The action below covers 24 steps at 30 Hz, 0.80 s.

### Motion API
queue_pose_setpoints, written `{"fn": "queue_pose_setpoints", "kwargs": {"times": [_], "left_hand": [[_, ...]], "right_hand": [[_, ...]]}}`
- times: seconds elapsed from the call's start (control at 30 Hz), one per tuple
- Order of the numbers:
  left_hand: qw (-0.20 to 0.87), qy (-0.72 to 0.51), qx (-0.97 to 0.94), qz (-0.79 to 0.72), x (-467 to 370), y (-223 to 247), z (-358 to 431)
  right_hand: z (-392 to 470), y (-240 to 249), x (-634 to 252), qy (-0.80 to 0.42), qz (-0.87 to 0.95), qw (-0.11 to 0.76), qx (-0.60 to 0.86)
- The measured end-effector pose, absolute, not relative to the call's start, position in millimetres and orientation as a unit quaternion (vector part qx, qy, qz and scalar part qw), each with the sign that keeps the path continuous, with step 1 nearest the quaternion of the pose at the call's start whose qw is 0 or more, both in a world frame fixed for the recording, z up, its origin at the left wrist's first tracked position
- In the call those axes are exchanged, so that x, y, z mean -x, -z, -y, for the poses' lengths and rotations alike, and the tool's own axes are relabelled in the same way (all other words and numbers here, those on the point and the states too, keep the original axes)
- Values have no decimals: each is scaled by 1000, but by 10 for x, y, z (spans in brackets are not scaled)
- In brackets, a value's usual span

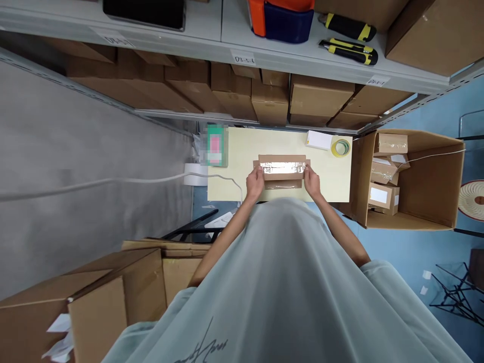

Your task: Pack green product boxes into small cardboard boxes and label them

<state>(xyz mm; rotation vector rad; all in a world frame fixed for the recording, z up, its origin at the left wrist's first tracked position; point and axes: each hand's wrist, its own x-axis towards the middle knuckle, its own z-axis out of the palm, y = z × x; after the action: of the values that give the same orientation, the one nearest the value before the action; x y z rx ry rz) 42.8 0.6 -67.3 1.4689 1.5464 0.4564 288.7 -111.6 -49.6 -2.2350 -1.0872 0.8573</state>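
A small cardboard box (pixel 282 176) lies on the pale yellow table (pixel 234 143) in front of me, with a shiny, silvery strip (pixel 283 167) along its middle. My left hand (pixel 255 181) is closed on the box's left end. At the opposite end, my right hand (pixel 312 181) grips the cardboard in the same way. One long flap (pixel 283 185) sticks out on the side nearest me. What lies under the shiny strip cannot be made out.
A tape roll (pixel 341 147) and a white box (pixel 319 140) sit at the table's back right. To the right stands a large carton (pixel 431 212) holding several small parcels. A white cable (pixel 170 177) crosses from the left. Overhead, the shelf (pixel 207 48) carries utility knives (pixel 350 52).
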Motion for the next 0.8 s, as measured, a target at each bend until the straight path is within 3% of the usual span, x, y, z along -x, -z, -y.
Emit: {"fn": "queue_pose_setpoints", "kwargs": {"times": [0.3, 0.6, 0.8], "left_hand": [[505, -154, -579, -621, -461, 667, -209], [494, -286, -589, -572, -321, 357, -391], [551, -328, -520, -565, -272, 193, -422]], "right_hand": [[1021, 450, -2894, -321, 416, 238, 817], [955, 163, -2975, -325, 320, 423, 783], [996, 7, -2957, -323, 288, 455, 779]]}}
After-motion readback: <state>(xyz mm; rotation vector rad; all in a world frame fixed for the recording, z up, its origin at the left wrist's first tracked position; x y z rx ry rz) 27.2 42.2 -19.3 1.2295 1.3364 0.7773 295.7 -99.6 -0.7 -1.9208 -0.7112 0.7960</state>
